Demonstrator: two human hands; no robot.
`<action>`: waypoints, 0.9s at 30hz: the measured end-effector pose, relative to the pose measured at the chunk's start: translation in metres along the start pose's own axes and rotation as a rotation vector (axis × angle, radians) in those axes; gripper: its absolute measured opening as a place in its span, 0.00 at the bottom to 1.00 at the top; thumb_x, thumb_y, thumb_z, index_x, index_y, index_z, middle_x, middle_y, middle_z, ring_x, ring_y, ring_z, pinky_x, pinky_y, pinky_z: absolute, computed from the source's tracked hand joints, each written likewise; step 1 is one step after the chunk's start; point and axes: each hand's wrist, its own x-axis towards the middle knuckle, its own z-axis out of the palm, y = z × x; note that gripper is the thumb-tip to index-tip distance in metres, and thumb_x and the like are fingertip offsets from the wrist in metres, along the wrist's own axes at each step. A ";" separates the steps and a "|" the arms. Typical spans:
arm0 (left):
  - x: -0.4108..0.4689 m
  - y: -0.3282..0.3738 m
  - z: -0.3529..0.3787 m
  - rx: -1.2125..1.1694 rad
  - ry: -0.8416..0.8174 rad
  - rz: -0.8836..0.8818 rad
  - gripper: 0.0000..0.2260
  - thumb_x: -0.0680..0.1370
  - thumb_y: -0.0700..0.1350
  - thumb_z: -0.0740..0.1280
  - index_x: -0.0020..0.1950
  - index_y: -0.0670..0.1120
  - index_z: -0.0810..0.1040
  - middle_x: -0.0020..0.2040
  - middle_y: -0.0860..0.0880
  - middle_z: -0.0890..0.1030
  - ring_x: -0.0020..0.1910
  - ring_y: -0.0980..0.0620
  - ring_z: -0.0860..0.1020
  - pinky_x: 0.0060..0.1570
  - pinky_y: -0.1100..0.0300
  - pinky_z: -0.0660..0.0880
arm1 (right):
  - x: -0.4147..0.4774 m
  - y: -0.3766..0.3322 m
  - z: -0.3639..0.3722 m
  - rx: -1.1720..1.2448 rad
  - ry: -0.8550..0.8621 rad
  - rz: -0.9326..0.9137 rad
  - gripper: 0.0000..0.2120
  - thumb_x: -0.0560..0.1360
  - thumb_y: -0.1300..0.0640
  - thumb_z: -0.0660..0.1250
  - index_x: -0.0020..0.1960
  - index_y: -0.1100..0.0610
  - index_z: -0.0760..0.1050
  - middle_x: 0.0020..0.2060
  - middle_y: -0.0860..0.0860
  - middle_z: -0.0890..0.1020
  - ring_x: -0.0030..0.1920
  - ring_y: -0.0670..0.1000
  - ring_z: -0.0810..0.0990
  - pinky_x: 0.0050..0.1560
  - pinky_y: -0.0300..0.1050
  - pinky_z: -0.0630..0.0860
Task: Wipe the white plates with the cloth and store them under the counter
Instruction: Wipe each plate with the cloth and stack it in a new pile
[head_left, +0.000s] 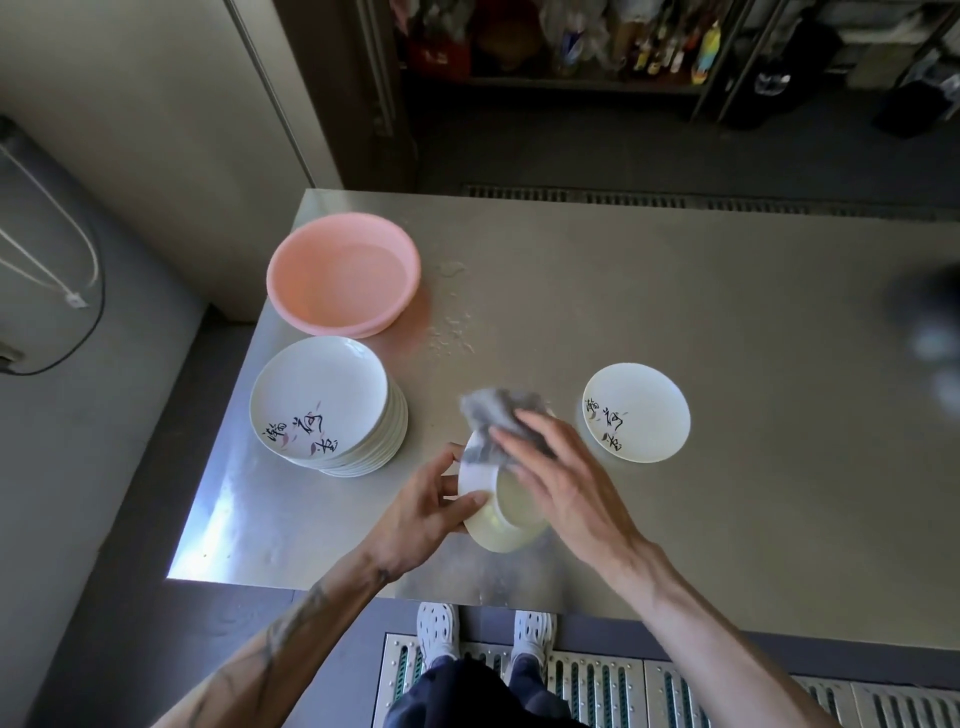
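Left hand (426, 512) – fingers curled round rim of tilted, glossy white plate (501, 525) – over brushed-steel counter (727, 312), right hand (563, 470) flat-fingered, pressing fuzzy grey cloth (496, 415) onto plate's upper edge.

1. Centre: left hand (431, 506) grips tilted white plate (498, 519); right hand (566, 478) presses grey cloth (501, 415) flat on it.
2. On worktop (675, 291): plate stack (322, 400) left, single plate (636, 413) right, pink basin (343, 273) upper left.
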 end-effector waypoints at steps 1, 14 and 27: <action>-0.001 0.001 0.000 0.005 0.000 0.000 0.12 0.82 0.37 0.68 0.64 0.41 0.71 0.52 0.39 0.85 0.52 0.41 0.84 0.52 0.42 0.82 | 0.004 0.006 -0.002 0.038 0.043 0.105 0.22 0.82 0.60 0.67 0.75 0.50 0.74 0.71 0.50 0.73 0.71 0.53 0.74 0.74 0.38 0.65; -0.014 0.011 0.003 -0.107 0.038 0.007 0.13 0.82 0.37 0.67 0.65 0.41 0.71 0.54 0.37 0.85 0.54 0.38 0.84 0.55 0.39 0.81 | 0.003 0.019 -0.006 0.191 0.133 0.370 0.16 0.84 0.63 0.62 0.69 0.53 0.77 0.58 0.48 0.77 0.59 0.47 0.77 0.62 0.42 0.72; -0.014 0.020 0.002 -0.121 0.008 -0.009 0.13 0.82 0.39 0.67 0.65 0.43 0.70 0.54 0.38 0.85 0.54 0.40 0.84 0.53 0.44 0.82 | 0.007 0.001 -0.009 0.118 0.107 0.178 0.21 0.83 0.62 0.62 0.75 0.49 0.74 0.66 0.47 0.74 0.63 0.43 0.72 0.67 0.30 0.64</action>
